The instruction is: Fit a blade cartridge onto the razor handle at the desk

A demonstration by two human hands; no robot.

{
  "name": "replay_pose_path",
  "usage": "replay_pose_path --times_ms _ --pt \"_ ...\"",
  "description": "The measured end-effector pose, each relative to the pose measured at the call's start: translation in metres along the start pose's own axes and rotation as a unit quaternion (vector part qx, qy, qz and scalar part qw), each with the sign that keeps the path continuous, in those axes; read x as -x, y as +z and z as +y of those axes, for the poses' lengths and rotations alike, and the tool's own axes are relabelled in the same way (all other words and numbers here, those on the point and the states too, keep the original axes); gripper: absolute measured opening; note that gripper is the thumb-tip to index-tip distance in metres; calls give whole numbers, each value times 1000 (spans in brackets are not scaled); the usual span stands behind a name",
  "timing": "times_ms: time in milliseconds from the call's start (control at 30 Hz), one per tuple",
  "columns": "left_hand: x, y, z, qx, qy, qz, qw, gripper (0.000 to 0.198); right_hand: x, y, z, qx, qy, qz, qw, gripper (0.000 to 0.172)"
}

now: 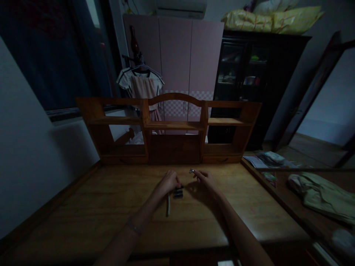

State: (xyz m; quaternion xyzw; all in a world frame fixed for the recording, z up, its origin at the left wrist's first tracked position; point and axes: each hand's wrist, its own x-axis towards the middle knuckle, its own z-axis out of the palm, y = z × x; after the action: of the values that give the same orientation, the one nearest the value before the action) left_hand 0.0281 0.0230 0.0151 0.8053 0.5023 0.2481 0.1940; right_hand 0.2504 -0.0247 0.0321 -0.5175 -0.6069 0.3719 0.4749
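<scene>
My right hand (204,178) pinches a small shiny metal piece (192,170) just above the wooden desk (133,199). Too dim to name, it sticks out past the fingertips toward the left. My left hand (169,181) is low over the desk with its fingers pressed together at a small dark piece (181,187). Whether they grip that piece or only touch it, I cannot tell. Just nearer to me lie small black pieces (178,194) in a short stack or row. A thin pale strip (168,205) lies lengthwise below my left hand.
A wooden shelf unit (174,125) stands along the desk's back edge. To the right, beyond a raised edge, are a pale green cloth (318,192) and some papers and packets (271,159). A white wall (41,159) bounds the left. Wardrobes (176,55) stand behind.
</scene>
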Motion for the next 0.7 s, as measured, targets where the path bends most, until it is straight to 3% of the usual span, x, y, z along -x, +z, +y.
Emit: replay_pose_path --times_ms 433,700 --pt "-11 0 -2 -1 -25 -35 999 14 -11 6 18 -31 -5 -12 999 51" --pt "-14 -2 -2 8 -34 -38 999 15 -11 5 16 -53 -3 -29 998 50"
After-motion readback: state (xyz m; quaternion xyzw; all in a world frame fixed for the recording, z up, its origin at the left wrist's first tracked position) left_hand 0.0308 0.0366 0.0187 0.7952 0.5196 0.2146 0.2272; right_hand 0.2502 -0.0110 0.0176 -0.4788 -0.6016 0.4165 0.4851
